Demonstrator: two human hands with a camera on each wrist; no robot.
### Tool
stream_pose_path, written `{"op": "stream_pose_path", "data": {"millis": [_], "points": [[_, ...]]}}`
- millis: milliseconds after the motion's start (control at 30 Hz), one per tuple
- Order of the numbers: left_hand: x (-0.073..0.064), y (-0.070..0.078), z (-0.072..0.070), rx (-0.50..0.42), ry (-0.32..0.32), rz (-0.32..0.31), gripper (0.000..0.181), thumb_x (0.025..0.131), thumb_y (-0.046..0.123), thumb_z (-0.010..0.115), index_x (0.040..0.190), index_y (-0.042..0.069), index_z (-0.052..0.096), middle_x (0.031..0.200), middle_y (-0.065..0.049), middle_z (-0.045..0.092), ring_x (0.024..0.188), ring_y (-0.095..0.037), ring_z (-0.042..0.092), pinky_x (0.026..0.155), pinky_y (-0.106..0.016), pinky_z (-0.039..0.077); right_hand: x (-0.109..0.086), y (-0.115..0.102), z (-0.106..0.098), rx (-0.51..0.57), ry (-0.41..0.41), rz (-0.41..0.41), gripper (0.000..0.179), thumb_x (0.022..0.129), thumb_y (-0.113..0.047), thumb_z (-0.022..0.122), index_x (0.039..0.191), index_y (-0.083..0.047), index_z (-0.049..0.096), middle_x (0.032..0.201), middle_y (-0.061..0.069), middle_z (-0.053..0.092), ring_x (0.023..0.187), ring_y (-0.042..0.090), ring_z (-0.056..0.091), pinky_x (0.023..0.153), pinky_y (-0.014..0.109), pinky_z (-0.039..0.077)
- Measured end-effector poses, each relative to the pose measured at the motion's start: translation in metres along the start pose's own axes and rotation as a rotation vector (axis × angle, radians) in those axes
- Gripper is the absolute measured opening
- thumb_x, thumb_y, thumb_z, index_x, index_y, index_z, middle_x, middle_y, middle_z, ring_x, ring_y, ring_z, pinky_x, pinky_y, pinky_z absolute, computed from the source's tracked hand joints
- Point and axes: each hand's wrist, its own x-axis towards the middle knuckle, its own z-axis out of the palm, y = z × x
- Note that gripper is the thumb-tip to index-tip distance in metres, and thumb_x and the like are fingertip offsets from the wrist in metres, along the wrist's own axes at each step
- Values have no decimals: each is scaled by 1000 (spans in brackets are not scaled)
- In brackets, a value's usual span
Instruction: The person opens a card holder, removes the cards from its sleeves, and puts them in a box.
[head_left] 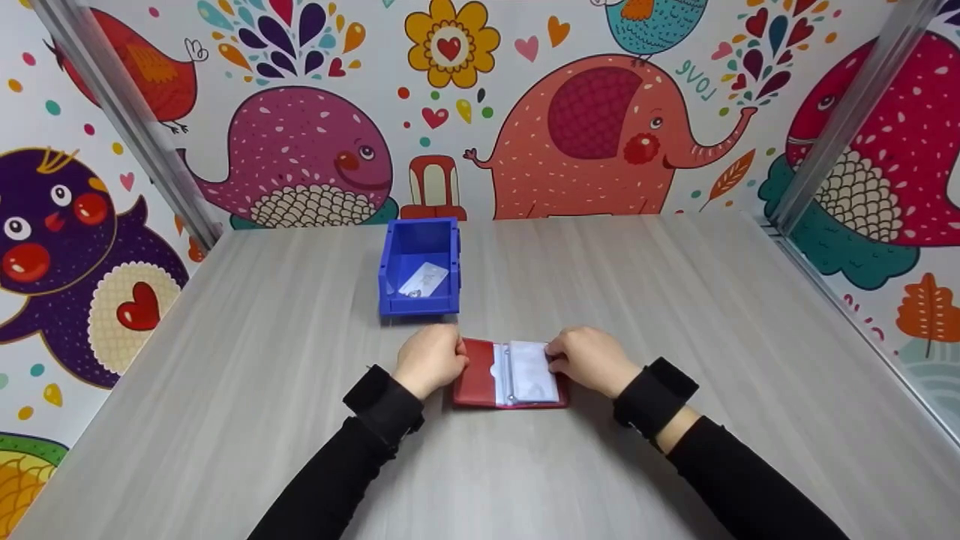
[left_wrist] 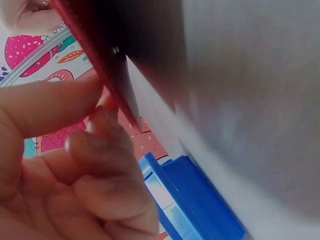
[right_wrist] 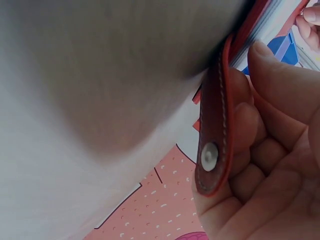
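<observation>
A red card holder [head_left: 475,379] lies spread wide on the table, with clear plastic sleeves [head_left: 534,373] on its right half. My left hand [head_left: 433,360] pinches the left cover's edge between thumb and finger. In the left wrist view, that cover [left_wrist: 92,55] is seen edge-on, tilted up from the tabletop. At the opposite side, my right hand [head_left: 596,358] grips the edge of the sleeves and cover, thumb on top. The right wrist view shows the closure strap [right_wrist: 216,125] with its metal snap [right_wrist: 209,156] hanging against my curled fingers.
Behind the card holder stands a blue plastic bin [head_left: 420,305] with a white card [head_left: 425,280] and a small piece of metal inside. The pale wood-grain table [head_left: 300,315] meets cartoon-printed walls [head_left: 450,112] at the back and sides.
</observation>
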Motion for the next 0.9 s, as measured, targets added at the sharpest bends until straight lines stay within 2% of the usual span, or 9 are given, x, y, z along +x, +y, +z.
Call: {"op": "stream_pose_path", "data": {"millis": [300, 633, 900], "points": [[0, -4, 6, 52, -49, -25, 16, 76, 7, 73, 63, 13, 65, 65, 3, 60, 64, -18, 55, 59, -37, 47, 0, 0, 2, -3, 10, -7, 8, 80, -9, 80, 85, -8, 74, 82, 4, 68, 76, 23, 65, 66, 40, 52], [0, -4, 7, 45, -54, -38, 15, 74, 5, 72, 63, 13, 66, 65, 2, 60, 64, -19, 56, 58, -37, 47, 1, 1, 1, 6, 3, 17, 11, 80, -8, 80, 90, -7, 77, 87, 6, 71, 80, 24, 67, 69, 41, 53], [0, -6, 8, 40, -61, -25, 14, 75, 4, 70, 64, 13, 69, 66, 2, 62, 67, -19, 58, 59, -38, 48, 0, 2, 1, 33, 17, -5, 13, 80, -7, 80, 92, -5, 77, 88, 8, 72, 82, 25, 68, 71, 41, 54]]}}
